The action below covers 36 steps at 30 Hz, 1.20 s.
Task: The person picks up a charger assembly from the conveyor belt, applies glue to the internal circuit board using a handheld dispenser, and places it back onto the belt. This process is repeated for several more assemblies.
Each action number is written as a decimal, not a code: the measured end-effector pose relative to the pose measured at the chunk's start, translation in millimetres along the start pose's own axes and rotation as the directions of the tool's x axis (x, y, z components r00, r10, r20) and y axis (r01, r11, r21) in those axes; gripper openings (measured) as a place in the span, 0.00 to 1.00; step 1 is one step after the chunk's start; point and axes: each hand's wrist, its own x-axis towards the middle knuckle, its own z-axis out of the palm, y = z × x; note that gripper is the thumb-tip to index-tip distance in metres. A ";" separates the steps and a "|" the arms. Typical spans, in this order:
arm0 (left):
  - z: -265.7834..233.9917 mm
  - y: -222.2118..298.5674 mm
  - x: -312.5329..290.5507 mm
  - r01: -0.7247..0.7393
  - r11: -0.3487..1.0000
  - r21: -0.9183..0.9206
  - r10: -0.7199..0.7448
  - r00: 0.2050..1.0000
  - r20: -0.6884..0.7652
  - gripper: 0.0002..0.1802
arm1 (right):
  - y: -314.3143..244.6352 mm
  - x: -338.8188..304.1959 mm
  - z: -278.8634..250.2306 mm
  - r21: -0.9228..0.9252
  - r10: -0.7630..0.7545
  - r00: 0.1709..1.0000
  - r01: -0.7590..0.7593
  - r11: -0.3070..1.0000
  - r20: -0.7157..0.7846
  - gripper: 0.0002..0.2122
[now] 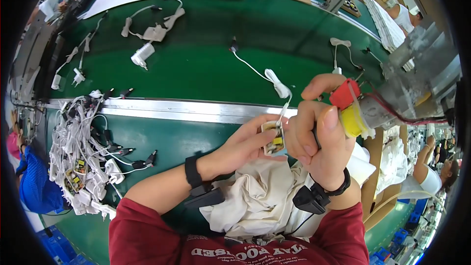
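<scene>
Pinching open adapter [277, 142] in left hand [245, 140], long axis fore-and-aft; right hand [326, 149] curled just right of pinch, contents unclear.

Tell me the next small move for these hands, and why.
Probably draw the right fingers back slightly from the open white adapter: the left hand pinches it with its inner parts exposed, and those fingers crowd its right edge.

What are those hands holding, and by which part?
The left hand holds an opened white charger case by its left side. I can't tell whether the right hand, close beside it, holds anything.
</scene>
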 end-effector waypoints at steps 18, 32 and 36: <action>-0.2 129.1 31.6 0.170 -0.680 0.713 0.607 0.676 0.418 0.23 | -34.2 -11.6 -2.1 0.063 0.056 0.998 -0.054 0.997 -0.037 0.13; 3.3 104.1 -13.2 0.177 0.478 0.860 0.591 0.660 -0.464 0.15 | -39.3 -18.6 -1.1 0.082 0.051 0.998 -0.048 0.995 -0.035 0.12; 19.9 48.3 -9.1 -0.042 0.947 0.320 0.202 0.849 -0.487 0.10 | -42.6 -14.5 -10.5 0.091 0.079 0.996 -0.075 0.993 -0.051 0.11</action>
